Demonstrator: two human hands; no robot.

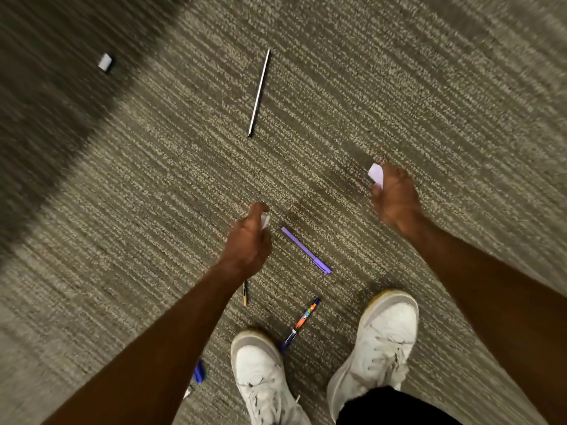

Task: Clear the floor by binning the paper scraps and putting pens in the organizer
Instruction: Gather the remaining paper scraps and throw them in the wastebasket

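clutching paper scraps, left hand (250, 240) and right hand (395, 194) should stay clenched until binned; another scrap (105, 61) waits on carpet (429, 87).

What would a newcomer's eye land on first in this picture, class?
Two bare arms reach down over the carpet, the left hand and right hand each pinching a paper scrap. Between them lies a purple pen; a long silver pen lies farther ahead, with white shoes below.
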